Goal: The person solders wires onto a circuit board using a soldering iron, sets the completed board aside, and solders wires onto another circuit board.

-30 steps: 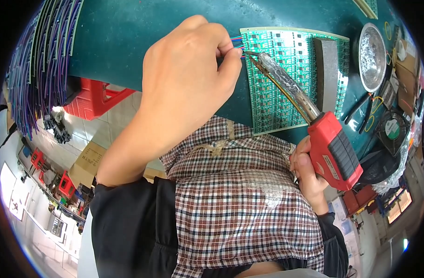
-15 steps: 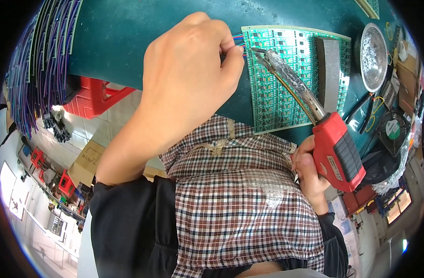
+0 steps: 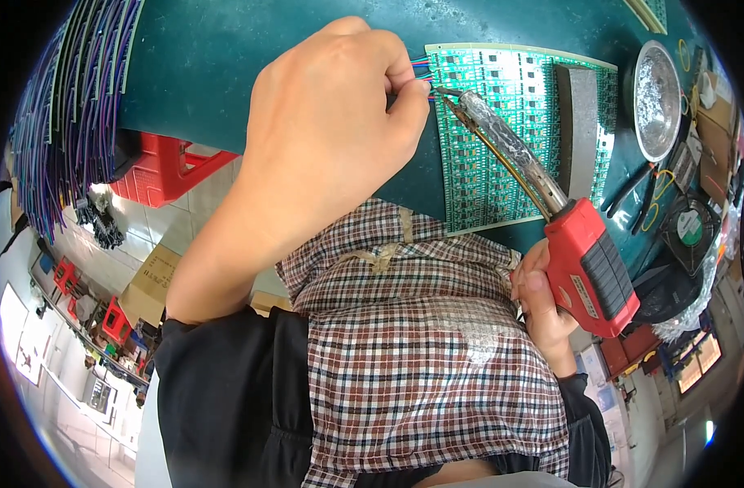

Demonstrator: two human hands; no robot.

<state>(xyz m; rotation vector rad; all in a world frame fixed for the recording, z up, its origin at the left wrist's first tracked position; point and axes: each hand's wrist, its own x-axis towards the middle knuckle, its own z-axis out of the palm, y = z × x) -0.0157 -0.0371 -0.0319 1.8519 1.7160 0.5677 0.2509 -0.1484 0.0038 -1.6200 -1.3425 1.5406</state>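
Observation:
My left hand pinches thin coloured wires at the left edge of a green circuit board panel. In my right hand is a red soldering gun, gripped by its handle. Its long metal barrel slants up and left across the panel, and the tip reaches the left edge beside my left fingertips. A thin brass-coloured tube runs along the barrel. A dark grey bar lies on the panel's right part. My left fingers hide part of the wires.
Right of the panel stands a metal bowl with silvery bits inside. Near it lie black-handled pliers and a small black fan. Bundles of purple and blue wires hang over the green table's left end, with a red stool below.
The soldering gun's tip has shifted slightly left and down, toward the panel's left edge. My left hand has barely moved and still pinches the wires.

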